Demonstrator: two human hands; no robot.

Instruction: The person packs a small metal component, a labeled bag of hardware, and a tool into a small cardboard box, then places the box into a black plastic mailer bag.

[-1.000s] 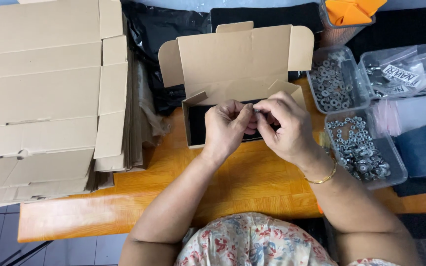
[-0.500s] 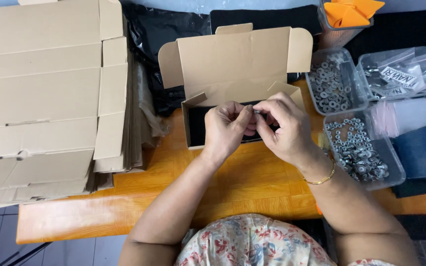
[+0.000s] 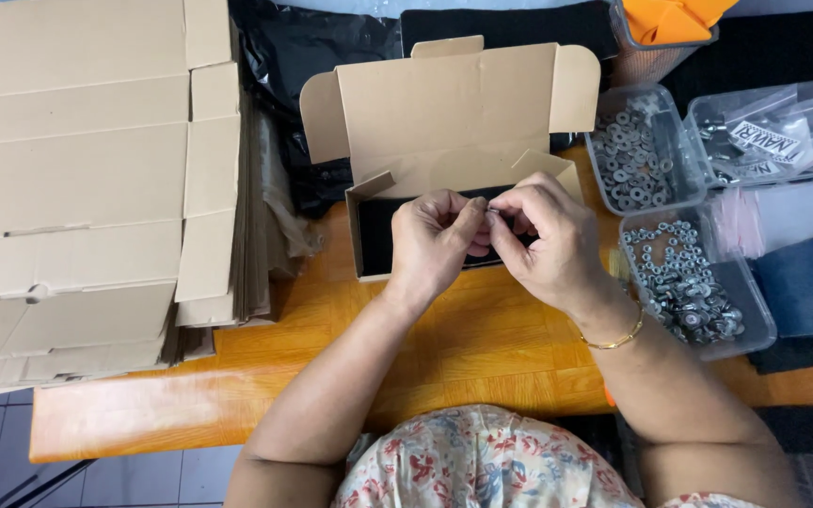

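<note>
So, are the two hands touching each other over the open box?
Touching: the head view shows left hand and right hand meeting at the fingertips, no gap visible.

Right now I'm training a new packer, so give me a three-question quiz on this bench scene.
1. True or false: the cardboard box in front of the person stands with its lid open.
2. Where do the two hands meet? A) over the open box B) over the flat cardboard stack
3. Which wrist wears the gold bracelet?

Key:
1. True.
2. A: left hand and right hand pinch a small item together.
3. The right.
</note>
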